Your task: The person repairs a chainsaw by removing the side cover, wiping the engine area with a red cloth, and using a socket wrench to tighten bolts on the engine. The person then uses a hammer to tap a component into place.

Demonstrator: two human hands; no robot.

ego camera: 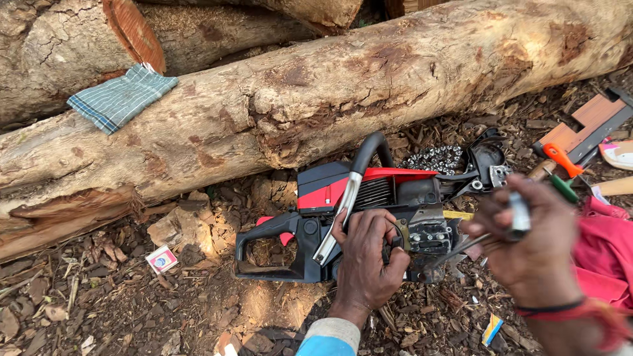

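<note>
I see my left hand (366, 254) pressed on the middle of a red and black chainsaw (369, 217), fingers curled about the grey front handle where it meets the body. The saw lies on its side on the chip-strewn ground, just below a long bare log (316, 92). My right hand (527, 247) hovers at the saw's right end, closed round a slim metal tool (517, 214). A loose saw chain (435, 158) lies behind the saw, and a checked cloth (122, 97) rests on the log.

Head camera looks steeply down, close above the ground (132, 310).
</note>
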